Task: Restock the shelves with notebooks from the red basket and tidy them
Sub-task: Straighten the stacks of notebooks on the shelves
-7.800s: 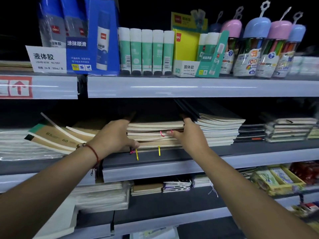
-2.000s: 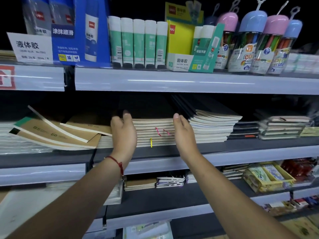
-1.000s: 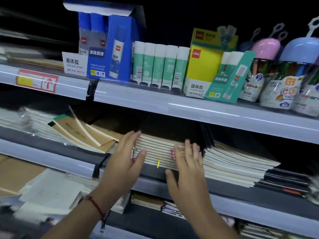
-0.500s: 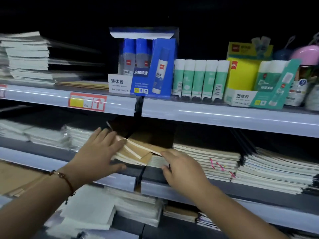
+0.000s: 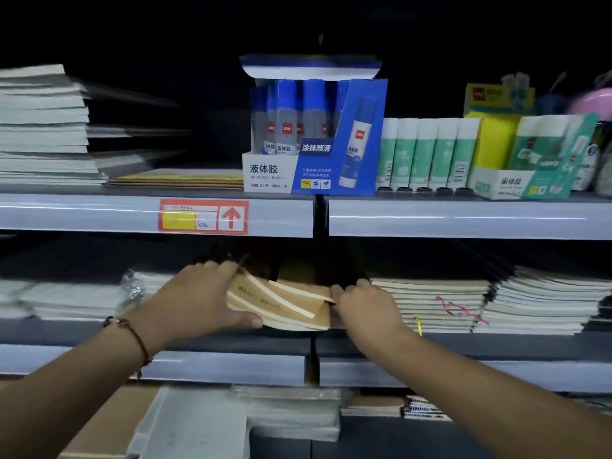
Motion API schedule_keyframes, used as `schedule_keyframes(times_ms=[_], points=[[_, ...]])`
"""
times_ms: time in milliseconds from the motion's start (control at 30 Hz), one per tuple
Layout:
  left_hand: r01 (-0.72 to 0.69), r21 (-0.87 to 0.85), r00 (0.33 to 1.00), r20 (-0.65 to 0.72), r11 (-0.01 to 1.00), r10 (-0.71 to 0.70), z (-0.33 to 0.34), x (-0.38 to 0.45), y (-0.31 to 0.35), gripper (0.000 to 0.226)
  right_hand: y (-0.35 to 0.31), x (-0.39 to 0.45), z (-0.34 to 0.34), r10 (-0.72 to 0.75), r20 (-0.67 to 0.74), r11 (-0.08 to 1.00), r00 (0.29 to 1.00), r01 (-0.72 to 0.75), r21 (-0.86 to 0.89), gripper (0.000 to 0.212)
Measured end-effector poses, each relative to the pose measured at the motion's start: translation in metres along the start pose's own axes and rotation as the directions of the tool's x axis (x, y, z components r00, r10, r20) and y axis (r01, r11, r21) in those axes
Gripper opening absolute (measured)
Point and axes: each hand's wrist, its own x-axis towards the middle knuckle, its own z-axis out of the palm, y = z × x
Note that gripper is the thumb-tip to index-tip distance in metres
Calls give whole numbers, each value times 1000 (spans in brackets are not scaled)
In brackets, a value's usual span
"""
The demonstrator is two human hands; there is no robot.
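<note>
Middle shelf [image 5: 231,362]: both hands now off centre stack, fingers gripping kraft notebooks [image 5: 281,303], seemingly straightening.

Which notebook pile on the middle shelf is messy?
The brown kraft-covered pile between the left hand and right hand: its books lie fanned and tilted, while the neighbouring stack lies flat and squared.

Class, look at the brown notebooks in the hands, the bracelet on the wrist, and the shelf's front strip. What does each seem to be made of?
Brown notebooks: likely matte kraft card covers over pale paper pages, whose edges show.
Bracelet on the left hand's wrist: apparently thin dark-red cord with a small bead.
Shelf's front strip: glossy, probably clear plastic over metal; it carries long highlights.
</note>
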Motion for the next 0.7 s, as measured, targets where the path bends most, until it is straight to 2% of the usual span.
schedule_keyframes(times_ms=[133,233,433,533,633,700], points=[[33,-242,999,-32,970,-42,10,1,-1,88,6,2,-2,-31,-26,1000,999,31,-2,49],[42,-326,995,-70,944,-68,17,-2,1,90,12,1,-4,-80,-78,995,994,84,47,51],[-1,-345,984,-168,938,-61,31,-12,18,109,9,1,-7,-143,-273,971,951,188,146,38],[-21,-362,974,-220,932,-64,41,-18,31,110,4,0,-2,-168,-353,956,920,239,169,43],[-3,-396,962,-252,918,-105,52,-23,39,110,4,-7,4,-198,-376,934,905,291,208,43],[-9,-355,959,-267,935,-92,60,-25,41,106,9,-13,11,-199,-421,921,885,316,229,42]])
